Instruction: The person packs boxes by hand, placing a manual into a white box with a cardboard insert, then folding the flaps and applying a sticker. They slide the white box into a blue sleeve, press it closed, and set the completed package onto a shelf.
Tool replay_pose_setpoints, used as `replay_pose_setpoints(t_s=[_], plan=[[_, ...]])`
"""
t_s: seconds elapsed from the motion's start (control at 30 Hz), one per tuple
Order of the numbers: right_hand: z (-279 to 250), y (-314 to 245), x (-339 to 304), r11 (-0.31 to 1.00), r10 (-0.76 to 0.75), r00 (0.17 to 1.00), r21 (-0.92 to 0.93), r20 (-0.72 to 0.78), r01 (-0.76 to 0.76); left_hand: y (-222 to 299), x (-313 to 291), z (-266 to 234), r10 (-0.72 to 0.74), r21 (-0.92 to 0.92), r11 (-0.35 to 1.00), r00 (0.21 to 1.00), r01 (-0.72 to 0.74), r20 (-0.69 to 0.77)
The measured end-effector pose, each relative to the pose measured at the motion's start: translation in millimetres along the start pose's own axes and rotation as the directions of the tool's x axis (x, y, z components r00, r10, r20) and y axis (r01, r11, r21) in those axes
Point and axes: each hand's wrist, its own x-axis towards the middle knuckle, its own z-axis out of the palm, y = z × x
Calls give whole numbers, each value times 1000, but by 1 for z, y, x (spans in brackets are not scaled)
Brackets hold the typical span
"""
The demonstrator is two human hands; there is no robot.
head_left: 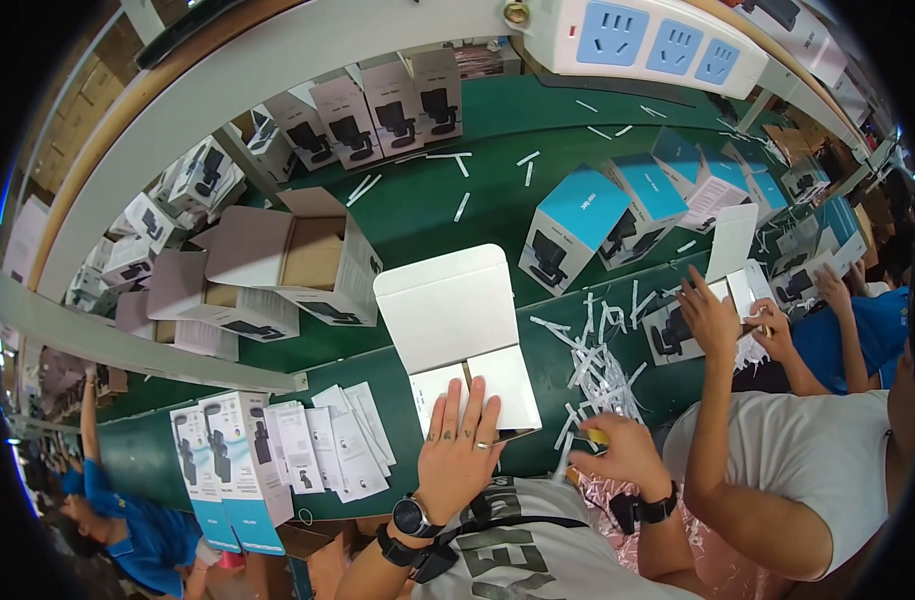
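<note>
In front of me a white cardboard box (518,385) stands on the green bench with its lid flap (448,315) raised toward the far side. My left hand (460,440) lies on the box's inner top flaps, fingers stretched and pressed flat, a ring on one finger. To the right, my right hand (628,455) is closed around a small yellow object (599,437) whose kind I cannot make out. A pale blurred strip (564,458) hangs beside its fingertips. Heaped just beyond this hand are white paper strips (606,370).
Product cartons (568,225) stand at far right, open cartons (323,250) at left. Folded leaflets (353,440) and upright boxes (248,450) lie left of me. A power strip (658,40) hangs overhead. Close on my right, a co-worker's hands (713,320) handle another box.
</note>
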Motion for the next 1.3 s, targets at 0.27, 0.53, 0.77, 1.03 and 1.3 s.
replay_pose_setpoints(t_s=[0.27, 0.53, 0.77, 1.03, 1.3], plan=[[9, -66, 65, 958, -208, 932, 129, -297, 255, 6, -3, 3, 15, -3, 1000, 997, -16, -69], [83, -109, 153, 872, -471, 840, 3, -271, 490, 4, -15, 11, 27, 74, 997, 999, -29, 30], [98, -120, 149, 893, -412, 879, 84, -241, 442, -7, -22, 9, 70, 23, 997, 997, -70, -21], [111, -142, 148, 910, -410, 901, 8, -144, 415, -15, -34, 1, 14, -64, 998, 979, -1, 203], [24, -79, 82, 928, -74, 897, 300, -436, 222, -23, -29, -7, 137, 4, 991, 988, -137, -65]])
